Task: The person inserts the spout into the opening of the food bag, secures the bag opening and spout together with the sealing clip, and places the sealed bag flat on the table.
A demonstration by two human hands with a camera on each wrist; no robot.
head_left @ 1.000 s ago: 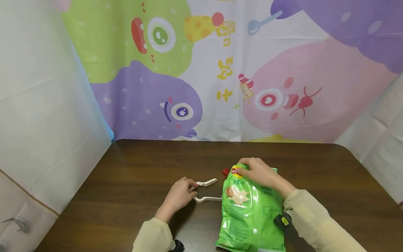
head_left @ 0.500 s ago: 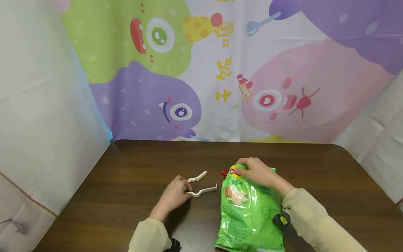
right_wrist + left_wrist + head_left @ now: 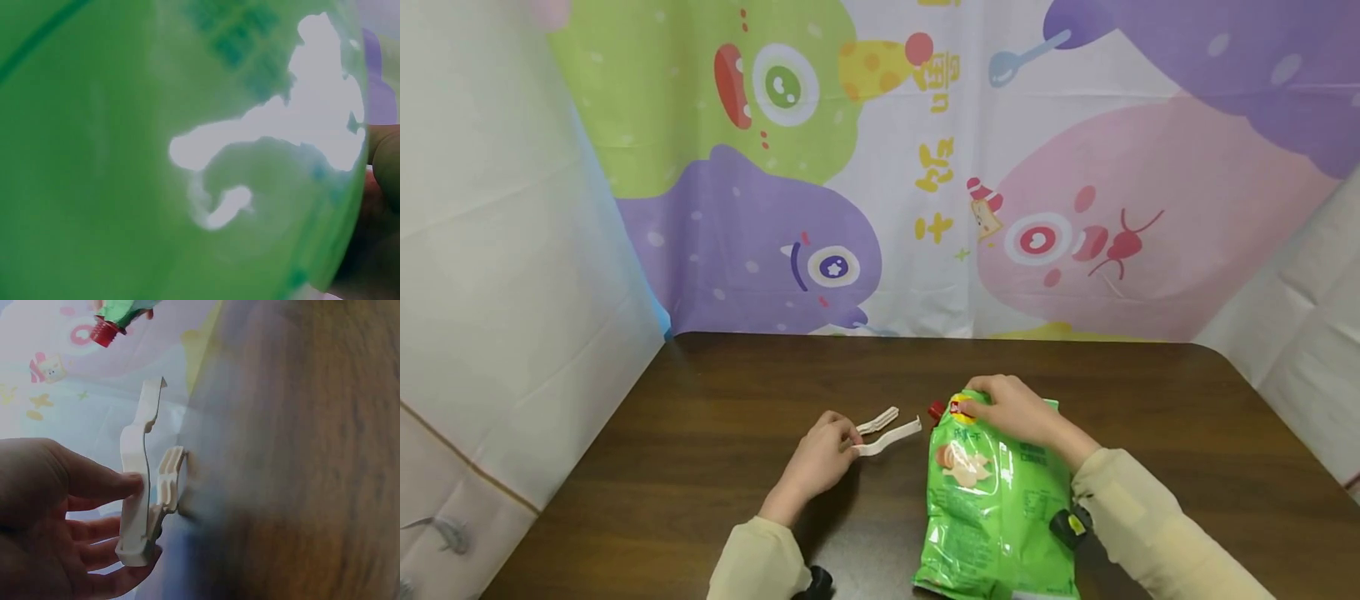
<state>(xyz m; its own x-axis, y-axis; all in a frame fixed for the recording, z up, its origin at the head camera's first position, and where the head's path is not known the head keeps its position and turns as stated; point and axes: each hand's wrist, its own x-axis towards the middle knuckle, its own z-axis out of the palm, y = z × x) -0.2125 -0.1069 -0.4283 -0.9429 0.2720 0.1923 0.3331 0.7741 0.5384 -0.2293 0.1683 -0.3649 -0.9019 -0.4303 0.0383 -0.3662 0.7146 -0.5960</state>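
My left hand [image 3: 816, 458] pinches a white bag clip [image 3: 891, 435] between thumb and fingers, near its hinged end. In the left wrist view the two arms of the bag clip [image 3: 134, 462] stand apart, with a small hook on the longer one's tip. To its right, my right hand [image 3: 1011, 408] grips the top of a shiny green chip bag [image 3: 1000, 508], thumb in front and fingers behind. A red ribbed piece [image 3: 936, 410] sticks out at the bag's top left corner. The green bag [image 3: 156, 175] fills most of the right wrist view.
Beneath everything is a dark brown wooden table [image 3: 700, 483]. Behind its far edge hangs a cartoon-printed curtain [image 3: 925, 275], with pale cloth walls [image 3: 520, 208] on both sides.
My left hand drew the bag clip left, away from the bag, and turned it, so its arms look closer together and point up to the right. The right hand stayed on the bag.
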